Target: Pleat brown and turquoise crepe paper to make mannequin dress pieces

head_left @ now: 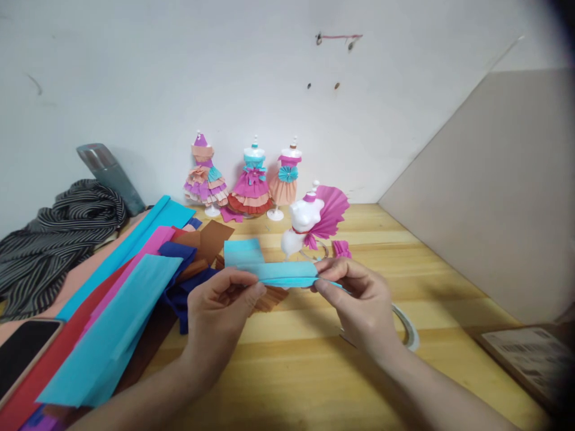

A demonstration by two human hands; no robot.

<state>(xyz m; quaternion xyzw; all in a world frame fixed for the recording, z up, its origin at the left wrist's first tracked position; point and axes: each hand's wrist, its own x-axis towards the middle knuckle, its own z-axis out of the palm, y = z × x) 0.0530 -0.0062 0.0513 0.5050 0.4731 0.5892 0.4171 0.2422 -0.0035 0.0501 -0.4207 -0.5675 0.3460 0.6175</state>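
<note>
A light blue crepe paper strip [265, 266], partly folded into pleats, is held between both hands above the wooden table [440, 281]. My left hand [220, 311] pinches its left part with thumb and fingers closed. My right hand [359, 299] pinches the folded right end. Just behind the strip stands a small white mannequin [303, 224] with a pink pleated fan [332, 209] attached. A small pink pleated piece [341, 248] lies beside it.
Three dressed mini mannequins [251, 179] stand against the wall. Sheets of coloured crepe paper [121, 299] pile at left, with a phone [22, 353], striped cloth [58, 233] and a grey object [110, 173]. A tape roll [408, 329] lies under my right wrist. A cardboard panel [503, 191] leans at right.
</note>
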